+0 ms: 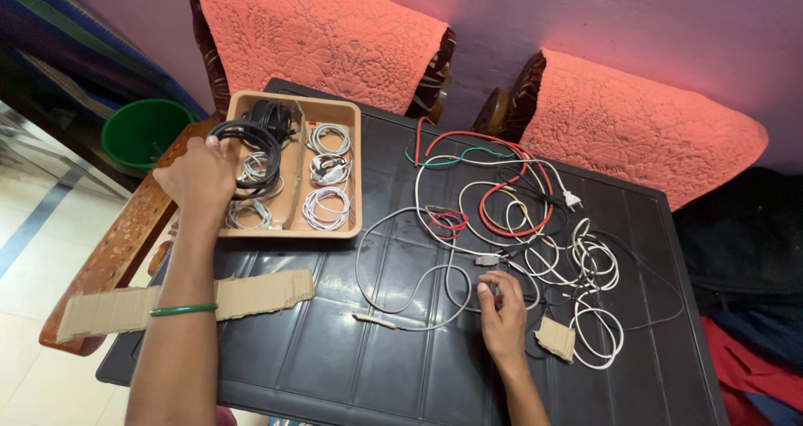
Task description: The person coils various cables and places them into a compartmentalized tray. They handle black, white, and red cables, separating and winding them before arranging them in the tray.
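the left hand point(201, 175) is reaching over the left part of a tan tray point(355, 171) that is sitting on the far left of the dark table point(335, 351). its grip is curling round a coiled black cable point(251, 142), pinching the coil at its left edge while the coil is lying in the tray's left compartment. a green bangle point(184, 310) is sitting on that forearm. the tray's right compartment is holding three small coils of white cable point(326, 207), one behind another, and more pale coils are lying under the black one.

the right hand point(502, 321) is resting on the near middle of the table, fingers bent and pressed lightly together over a loose white cable point(401, 309) at the edge of a tangle of wires point(502, 200), red, green, white and black, spreading to the right. a small piece of cardboard point(556, 338) is lying just right of this hand. a long cardboard strip point(259, 292) is lying along the near left, partly under the left arm. two chairs with pink covers point(318, 33) are standing on the far side, and a green bucket point(142, 129) is sitting on the floor at far left.
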